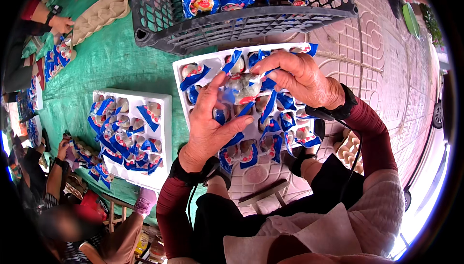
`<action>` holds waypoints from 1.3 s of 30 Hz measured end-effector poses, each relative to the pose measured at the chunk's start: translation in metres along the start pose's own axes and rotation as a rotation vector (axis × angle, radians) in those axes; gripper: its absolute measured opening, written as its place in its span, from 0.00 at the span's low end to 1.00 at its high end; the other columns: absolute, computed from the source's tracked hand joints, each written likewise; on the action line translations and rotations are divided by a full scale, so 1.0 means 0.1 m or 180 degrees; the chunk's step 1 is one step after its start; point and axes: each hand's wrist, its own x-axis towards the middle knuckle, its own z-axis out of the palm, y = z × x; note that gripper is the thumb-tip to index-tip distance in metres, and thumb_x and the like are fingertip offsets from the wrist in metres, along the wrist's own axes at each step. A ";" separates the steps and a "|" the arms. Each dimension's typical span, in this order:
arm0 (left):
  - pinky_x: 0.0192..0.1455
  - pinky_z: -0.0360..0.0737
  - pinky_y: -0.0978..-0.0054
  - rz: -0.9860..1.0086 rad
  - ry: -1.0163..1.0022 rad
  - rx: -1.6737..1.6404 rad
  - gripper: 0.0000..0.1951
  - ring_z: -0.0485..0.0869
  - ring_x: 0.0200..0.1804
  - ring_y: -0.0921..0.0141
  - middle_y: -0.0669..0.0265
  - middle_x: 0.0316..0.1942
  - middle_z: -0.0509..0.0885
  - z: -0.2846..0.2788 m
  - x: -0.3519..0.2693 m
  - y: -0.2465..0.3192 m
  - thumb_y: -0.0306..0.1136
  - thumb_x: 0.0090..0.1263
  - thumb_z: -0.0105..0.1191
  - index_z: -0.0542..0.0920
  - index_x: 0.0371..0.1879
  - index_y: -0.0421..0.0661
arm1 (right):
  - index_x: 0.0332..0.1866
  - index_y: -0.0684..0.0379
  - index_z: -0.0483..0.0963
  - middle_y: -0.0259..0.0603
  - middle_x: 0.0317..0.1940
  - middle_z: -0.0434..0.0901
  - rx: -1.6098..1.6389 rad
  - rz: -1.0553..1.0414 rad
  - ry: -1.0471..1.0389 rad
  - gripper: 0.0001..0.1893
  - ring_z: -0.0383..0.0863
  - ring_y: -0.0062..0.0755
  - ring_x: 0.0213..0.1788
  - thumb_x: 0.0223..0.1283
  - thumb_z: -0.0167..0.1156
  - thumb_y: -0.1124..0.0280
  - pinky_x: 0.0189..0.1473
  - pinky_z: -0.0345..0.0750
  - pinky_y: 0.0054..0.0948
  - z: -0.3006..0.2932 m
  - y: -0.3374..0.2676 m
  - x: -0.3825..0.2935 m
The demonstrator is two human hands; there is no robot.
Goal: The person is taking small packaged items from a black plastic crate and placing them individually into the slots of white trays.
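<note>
A wrapped egg-shaped item [243, 87] in clear plastic with blue ends and red print hangs over a white foam tray [178, 69]. My right hand [299, 79] pinches the twisted end of its wrapper between thumb and fingers. Close on the item's left is my left hand [208, 128], thumb and index finger spread; whether a fingertip touches the wrapper I cannot tell. Beneath both hands the tray's wells hold several similar wrapped items [268, 142], their blue ends sticking out. My hands hide part of the tray.
A black plastic crate [232, 28] with wrapped items stands beyond the tray. Left lies another filled foam tray [165, 119] on green sheeting [105, 61]. Egg cartons [103, 13] lie farther left. Other people's hands [61, 24] and another hand [64, 148] are at the left. Patterned paving [366, 64] extends right.
</note>
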 end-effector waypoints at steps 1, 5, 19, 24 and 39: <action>0.59 0.73 0.74 -0.0073 -0.0023 -0.0079 0.43 0.76 0.58 0.71 0.60 0.62 0.73 0.02 -0.01 -0.02 0.35 0.53 0.73 0.64 0.68 0.41 | 0.48 0.59 0.73 0.41 0.34 0.79 0.0022 -0.0042 -0.0040 0.08 0.84 0.38 0.34 0.66 0.54 0.77 0.36 0.78 0.30 0.03 0.00 0.01; 0.63 0.71 0.72 -0.0141 0.0072 -0.0700 0.34 0.76 0.58 0.72 0.61 0.57 0.77 0.04 -0.07 -0.14 0.26 0.57 0.70 0.69 0.63 0.39 | 0.50 0.59 0.73 0.41 0.38 0.79 0.0483 0.0272 -0.0368 0.09 0.84 0.35 0.38 0.67 0.54 0.75 0.40 0.78 0.30 0.15 -0.02 0.01; 0.59 0.73 0.66 0.0746 0.0536 0.0531 0.38 0.75 0.57 0.56 0.51 0.56 0.75 -0.32 0.36 0.33 0.34 0.49 0.73 0.72 0.61 0.37 | 0.50 0.62 0.75 0.37 0.43 0.79 0.1571 0.0679 0.0102 0.10 0.78 0.17 0.32 0.67 0.58 0.72 0.32 0.78 0.18 -0.12 -0.05 0.30; 0.70 0.58 0.54 0.1374 0.0910 0.2078 0.35 0.68 0.67 0.53 0.54 0.65 0.71 -0.59 0.67 0.29 0.36 0.56 0.66 0.69 0.64 0.39 | 0.46 0.63 0.74 0.36 0.37 0.80 0.0857 0.0623 0.1530 0.10 0.78 0.16 0.29 0.70 0.56 0.66 0.25 0.75 0.14 -0.71 -0.12 0.61; 0.73 0.46 0.50 0.0887 0.0719 0.3051 0.35 0.61 0.71 0.56 0.59 0.67 0.66 -0.53 0.74 0.03 0.34 0.58 0.63 0.65 0.66 0.43 | 0.43 0.66 0.76 0.54 0.34 0.78 -0.2765 0.1082 -0.1306 0.13 0.81 0.48 0.38 0.54 0.53 0.73 0.41 0.75 0.41 -2.10 0.81 1.46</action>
